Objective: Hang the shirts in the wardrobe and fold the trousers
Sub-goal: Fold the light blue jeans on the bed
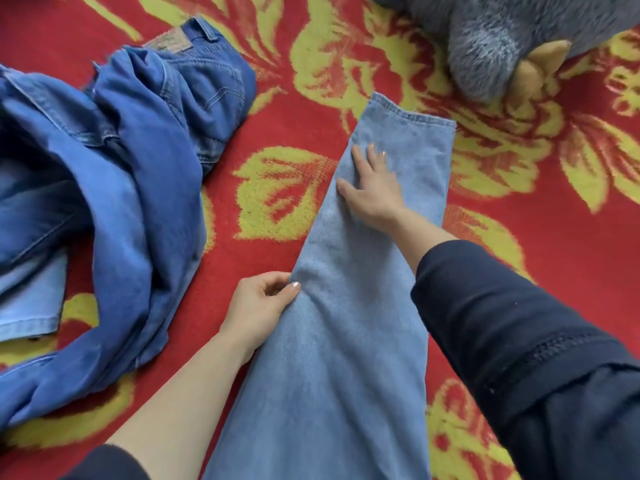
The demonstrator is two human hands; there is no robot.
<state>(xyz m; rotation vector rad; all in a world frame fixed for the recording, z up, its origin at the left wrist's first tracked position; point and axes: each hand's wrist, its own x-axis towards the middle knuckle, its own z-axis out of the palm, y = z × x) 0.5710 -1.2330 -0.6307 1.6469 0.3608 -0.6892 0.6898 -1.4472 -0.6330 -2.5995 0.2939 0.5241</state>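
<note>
Dark sleeve [519,341] of the right arm nearest, crossing in from the near right corner of the red and yellow floral cover [571,209]; beside it a pair of light blue trousers [329,358], one leg visible, laid flat and running from the near edge up the middle of the cover, its hem toward the far edge; waist end out of frame; left hand [258,306] at the leg's left edge about halfway along, thumb on top and fingers curled under, pinching the denim; right hand [372,188] further up, near the hem, palm down and fingers spread, pressing flat on the cloth; darker blue jeans [138,168] in a crumpled, unfolded heap along the left edge of the cover, apart from the light pair, a brown waistband patch [168,41] showing at their far end; grey plush toy [502,36] with tan claws in the far right corner, its paw near the hem, not touching it.
</note>
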